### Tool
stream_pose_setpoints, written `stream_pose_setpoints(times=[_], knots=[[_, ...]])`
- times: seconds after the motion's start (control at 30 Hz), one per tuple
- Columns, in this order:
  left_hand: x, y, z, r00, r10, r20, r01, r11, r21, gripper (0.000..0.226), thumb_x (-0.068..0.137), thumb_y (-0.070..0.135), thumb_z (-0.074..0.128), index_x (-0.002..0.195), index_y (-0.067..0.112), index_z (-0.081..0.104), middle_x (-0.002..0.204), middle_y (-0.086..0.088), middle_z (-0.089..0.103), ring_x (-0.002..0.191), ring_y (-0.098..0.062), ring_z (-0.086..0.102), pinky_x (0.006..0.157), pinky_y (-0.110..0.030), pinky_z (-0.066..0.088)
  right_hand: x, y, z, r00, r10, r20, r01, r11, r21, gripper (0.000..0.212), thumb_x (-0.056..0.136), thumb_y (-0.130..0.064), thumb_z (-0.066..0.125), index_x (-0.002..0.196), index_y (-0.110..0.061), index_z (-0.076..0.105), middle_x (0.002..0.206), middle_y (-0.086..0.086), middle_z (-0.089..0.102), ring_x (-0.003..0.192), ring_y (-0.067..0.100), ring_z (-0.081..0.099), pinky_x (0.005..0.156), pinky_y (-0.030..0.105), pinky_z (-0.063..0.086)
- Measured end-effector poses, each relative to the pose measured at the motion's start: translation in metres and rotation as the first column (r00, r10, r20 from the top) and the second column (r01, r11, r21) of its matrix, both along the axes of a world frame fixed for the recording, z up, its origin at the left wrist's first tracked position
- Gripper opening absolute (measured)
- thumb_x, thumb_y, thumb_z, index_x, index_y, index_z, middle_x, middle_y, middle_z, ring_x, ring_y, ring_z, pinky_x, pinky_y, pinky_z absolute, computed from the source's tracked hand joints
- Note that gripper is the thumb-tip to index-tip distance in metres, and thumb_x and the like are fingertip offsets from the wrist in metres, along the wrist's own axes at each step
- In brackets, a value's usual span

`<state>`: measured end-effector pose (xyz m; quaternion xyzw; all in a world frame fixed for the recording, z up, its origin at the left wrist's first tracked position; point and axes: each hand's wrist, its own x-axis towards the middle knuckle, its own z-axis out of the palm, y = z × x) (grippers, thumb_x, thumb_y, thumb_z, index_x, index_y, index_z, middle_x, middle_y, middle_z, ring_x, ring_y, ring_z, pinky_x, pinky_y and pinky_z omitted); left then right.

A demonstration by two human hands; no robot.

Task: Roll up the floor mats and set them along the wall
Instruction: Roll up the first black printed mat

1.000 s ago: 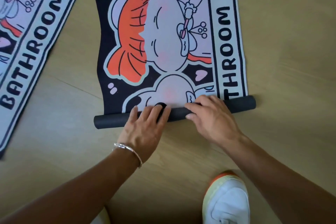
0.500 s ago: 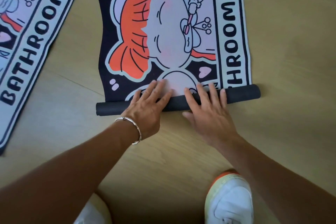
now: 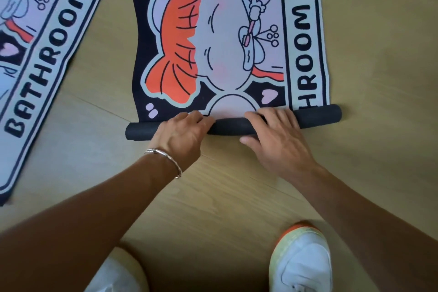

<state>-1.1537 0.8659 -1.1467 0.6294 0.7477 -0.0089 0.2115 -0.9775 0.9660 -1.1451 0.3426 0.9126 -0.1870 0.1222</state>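
Note:
A cartoon bath mat point(image 3: 220, 38) with an orange-haired figure and the word BATHROOM lies flat on the wooden floor. Its near end is rolled into a dark tube point(image 3: 227, 125) lying across the view. My left hand point(image 3: 180, 134), with a silver bracelet at the wrist, has its fingers curled over the left part of the tube. My right hand point(image 3: 275, 135) is curled over the tube's middle-right part, thumb on the near side. A second mat of the same design point(image 3: 42, 54) lies flat at the left.
Light wooden floor point(image 3: 379, 54) surrounds both mats. My white shoes with orange trim point(image 3: 301, 261) stand on the floor just behind my arms, one at the bottom right and one at the bottom centre-left.
The rolled tube has moved further up the mat, covering more of the print. My fingers went from flat on the roll to curled over it.

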Motion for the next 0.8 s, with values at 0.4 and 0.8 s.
stream_pose_setpoints(times=[0.4,0.8], knots=[[0.000,-0.009,0.003,0.997,-0.070,-0.013,0.068,0.990,-0.122,0.053,0.092,0.010,0.049,0.141,0.023,0.035,0.116,-0.002,0.053,0.099,-0.024,0.055,0.076,-0.037,0.049,0.021,-0.032,-0.006,0.984,0.010,0.176,-0.012,1.000,0.013,0.061,0.093,-0.050,0.036,0.143,-0.015,0.035,0.144,0.017,0.043,0.137,0.037,0.034,0.109,0.058,0.021],[0.015,-0.026,-0.013,0.964,-0.132,-0.229,0.117,0.990,-0.079,0.085,0.084,0.021,0.056,0.148,0.013,0.001,0.157,-0.007,0.014,0.143,-0.024,0.022,0.110,-0.051,0.022,-0.011,-0.003,-0.002,0.997,-0.052,0.059,0.050,0.998,0.035,0.066,0.096,-0.050,0.035,0.152,-0.018,0.018,0.158,0.011,0.017,0.147,0.031,0.005,0.115,0.050,-0.005]])
